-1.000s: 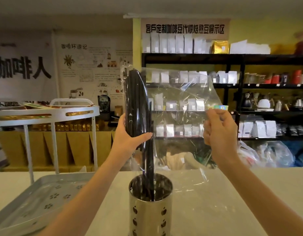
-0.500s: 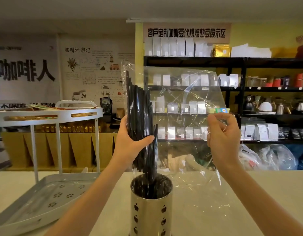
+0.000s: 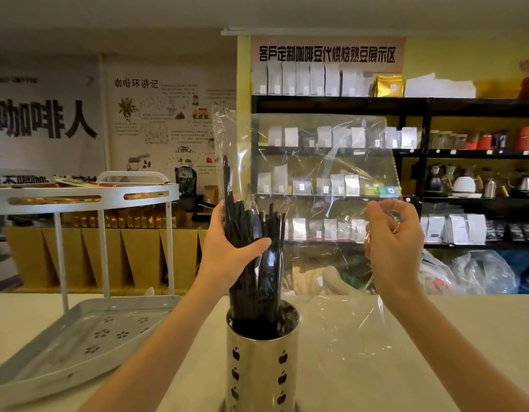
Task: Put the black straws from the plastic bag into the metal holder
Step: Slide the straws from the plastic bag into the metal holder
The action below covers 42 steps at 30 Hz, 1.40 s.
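The left hand (image 3: 227,257) is raised above the bench (image 3: 435,337), forearm rising from 7 o'clock; its grip is wrapped around the bundle of black straws (image 3: 251,263) through the film of the clear plastic bag (image 3: 316,162), thumb lying across the front of the bundle. The right hand (image 3: 391,242) is held at the same height at 3 o'clock of the bundle, forearm rising from 5 o'clock; its grip is pinched on the bag's right edge, fingers curled inward. The bag is held upright and spread between the two hands, its upper part seen to be empty. The straws are held near-vertical, their upper ends uneven, their lower ends inside the mouth of the metal holder (image 3: 261,361). The holder, a steel cylinder with apple-shaped cutouts, is stood on the bench at 6 o'clock of the bundle. A white perforated tray (image 3: 79,346) is noted at 9 o'clock of the holder.
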Motion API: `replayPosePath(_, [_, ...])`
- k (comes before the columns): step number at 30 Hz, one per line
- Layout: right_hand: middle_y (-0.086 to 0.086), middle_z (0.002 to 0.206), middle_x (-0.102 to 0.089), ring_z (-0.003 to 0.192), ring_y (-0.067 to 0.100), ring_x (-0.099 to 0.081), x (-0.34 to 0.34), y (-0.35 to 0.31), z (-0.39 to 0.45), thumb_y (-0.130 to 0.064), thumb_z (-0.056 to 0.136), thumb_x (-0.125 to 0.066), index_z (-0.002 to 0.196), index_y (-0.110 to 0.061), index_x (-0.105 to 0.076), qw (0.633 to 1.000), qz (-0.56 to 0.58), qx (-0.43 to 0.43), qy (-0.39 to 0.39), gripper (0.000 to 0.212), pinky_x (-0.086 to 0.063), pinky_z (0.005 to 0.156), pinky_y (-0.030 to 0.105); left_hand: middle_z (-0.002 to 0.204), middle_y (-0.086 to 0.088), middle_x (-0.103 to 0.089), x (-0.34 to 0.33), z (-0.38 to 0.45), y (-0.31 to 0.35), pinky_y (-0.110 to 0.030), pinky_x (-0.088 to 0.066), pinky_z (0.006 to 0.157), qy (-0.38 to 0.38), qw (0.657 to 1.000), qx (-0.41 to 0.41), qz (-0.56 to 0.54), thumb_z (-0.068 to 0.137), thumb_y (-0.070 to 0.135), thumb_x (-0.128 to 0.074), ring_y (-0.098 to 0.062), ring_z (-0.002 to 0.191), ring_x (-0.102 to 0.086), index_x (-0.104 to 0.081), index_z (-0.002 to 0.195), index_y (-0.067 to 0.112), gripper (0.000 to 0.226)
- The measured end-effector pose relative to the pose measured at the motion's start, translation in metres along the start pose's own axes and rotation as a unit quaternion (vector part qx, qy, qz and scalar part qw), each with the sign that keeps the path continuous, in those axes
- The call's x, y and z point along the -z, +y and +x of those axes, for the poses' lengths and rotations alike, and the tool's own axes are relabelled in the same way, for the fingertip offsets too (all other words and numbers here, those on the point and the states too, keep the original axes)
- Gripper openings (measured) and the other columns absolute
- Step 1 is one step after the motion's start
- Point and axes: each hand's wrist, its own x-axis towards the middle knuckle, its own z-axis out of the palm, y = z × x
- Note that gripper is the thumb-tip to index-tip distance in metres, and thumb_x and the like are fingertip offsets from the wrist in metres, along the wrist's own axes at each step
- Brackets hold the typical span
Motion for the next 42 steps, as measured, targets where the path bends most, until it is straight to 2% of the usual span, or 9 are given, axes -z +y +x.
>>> replayPosePath(7, [0.001, 0.054, -0.04, 0.045, 0.016, -0.028, 0.002, 0.0, 0.003, -0.025, 0.091, -0.052, 0.084, -0.027, -0.05, 1.0, 0.004, -0.004, -0.001, 0.007, -0.026, 0.043, 0.028, 0.093, 0.017, -0.059, 0.001, 0.002, 0.003, -0.01, -0.039, 0.075, 0.0, 1.0, -0.022, -0.001, 0.064, 0.01, -0.077, 0.01, 0.085, -0.057, -0.038, 0.113, 0.034, 0.066])
replayPosePath(11, [0.003, 0.056, -0.041, 0.047, 0.015, -0.03, 0.001, -0.002, 0.002, -0.024, 0.091, -0.052, 0.082, -0.029, -0.05, 1.0, 0.007, -0.009, 0.004, 0.01, -0.026, 0.043, 0.027, 0.099, 0.008, -0.063, 0.002, 0.003, 0.003, -0.009, -0.044, 0.072, -0.005, 0.999, -0.032, 0.008, 0.065, 0.012, -0.076, -0.006, 0.097, -0.058, -0.034, 0.127, 0.026, 0.076])
replayPosePath(16, [-0.005, 0.05, -0.041, 0.044, 0.012, -0.029, 0.0, -0.002, 0.004, -0.025, 0.091, -0.052, 0.082, -0.028, -0.05, 1.0, 0.011, -0.007, 0.009, 0.01, -0.026, 0.041, 0.026, 0.096, 0.011, -0.063, 0.003, 0.004, 0.005, -0.034, -0.042, 0.096, -0.012, 0.999, -0.043, 0.01, 0.066, 0.01, -0.075, -0.01, 0.1, -0.058, -0.031, 0.129, 0.03, 0.079])
replayPosePath(18, [-0.009, 0.044, -0.043, 0.043, 0.012, -0.029, -0.001, -0.002, 0.006, -0.025, 0.09, -0.053, 0.081, -0.029, -0.051, 1.0, 0.01, -0.005, 0.013, 0.011, -0.026, 0.041, 0.026, 0.095, 0.009, -0.066, 0.004, 0.006, 0.006, -0.036, -0.04, 0.1, -0.011, 0.999, -0.05, 0.018, 0.066, 0.012, -0.075, -0.013, 0.102, -0.059, -0.03, 0.129, 0.031, 0.08])
replayPosePath(20, [-0.012, 0.042, -0.044, 0.044, 0.012, -0.029, -0.002, -0.004, 0.01, -0.025, 0.09, -0.053, 0.082, -0.029, -0.051, 1.0, 0.009, -0.001, 0.015, 0.009, -0.027, 0.042, 0.027, 0.093, 0.009, -0.065, 0.005, 0.008, 0.01, -0.024, -0.049, 0.09, -0.013, 0.999, -0.051, 0.008, 0.067, 0.01, -0.074, -0.007, 0.09, -0.063, -0.03, 0.128, 0.032, 0.079])
replayPosePath(22, [-0.013, 0.041, -0.043, 0.043, 0.011, -0.029, -0.002, -0.005, 0.013, -0.026, 0.09, -0.053, 0.086, -0.025, -0.051, 1.0, 0.007, 0.0, 0.009, 0.005, -0.026, 0.042, 0.026, 0.094, 0.006, -0.065, 0.007, 0.01, 0.014, -0.024, -0.054, 0.081, -0.02, 0.998, -0.055, -0.004, 0.067, 0.008, -0.074, -0.009, 0.082, -0.066, -0.03, 0.129, 0.031, 0.079])
replayPosePath(31, [-0.004, 0.054, -0.043, 0.042, 0.011, -0.03, -0.001, -0.017, 0.019, -0.026, 0.091, -0.051, 0.086, -0.027, -0.05, 1.0, -0.011, 0.024, -0.009, 0.006, -0.027, 0.039, 0.023, 0.106, -0.004, -0.061, 0.004, 0.016, 0.028, -0.032, -0.055, 0.081, -0.055, 0.996, -0.072, -0.012, 0.07, 0.012, -0.071, -0.016, 0.089, -0.066, -0.026, 0.131, 0.032, 0.079])
replayPosePath(39, [0.006, 0.058, -0.041, 0.049, 0.019, -0.029, 0.001, -0.022, 0.02, -0.025, 0.092, -0.05, 0.081, -0.031, -0.048, 1.0, 0.01, 0.016, 0.001, 0.012, -0.026, 0.044, 0.028, 0.107, 0.001, -0.057, 0.007, 0.019, 0.046, -0.017, -0.055, 0.069, -0.084, 0.992, -0.096, 0.007, 0.07, 0.013, -0.07, -0.013, 0.089, -0.064, -0.021, 0.136, 0.028, 0.083])
replayPosePath(42, [0.004, 0.059, -0.043, 0.048, 0.015, -0.032, -0.002, -0.023, 0.021, -0.028, 0.091, -0.051, 0.084, -0.032, -0.049, 0.999, -0.02, 0.011, -0.037, 0.008, -0.029, 0.042, 0.026, 0.121, -0.008, -0.053, 0.009, 0.022, 0.049, -0.03, -0.054, 0.079, -0.073, 0.992, -0.105, -0.001, 0.07, 0.013, -0.07, -0.021, 0.099, -0.062, -0.025, 0.131, 0.032, 0.078])
